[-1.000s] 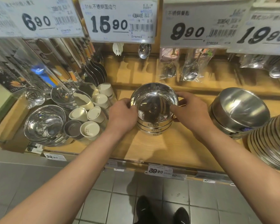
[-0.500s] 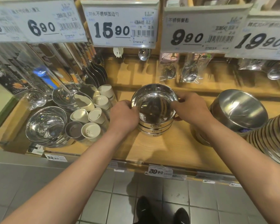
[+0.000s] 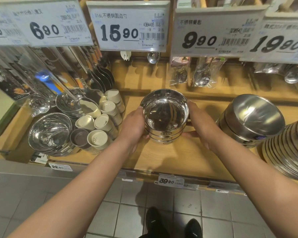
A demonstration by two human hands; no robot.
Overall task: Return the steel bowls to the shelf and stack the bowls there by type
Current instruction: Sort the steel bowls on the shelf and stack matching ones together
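While both hands are working at the wooden shelf, the head view is showing a stack of steel bowls sitting near the middle of the shelf, back from its front edge. The left hand is gripping the stack's left side with fingers curled round it; the right hand is clasping the right side likewise. A pile of larger steel bowls is tilting toward the shelf's right end, well apart. Shiny bowls and cream shakers are crowding the left end. Price tags are hanging above.
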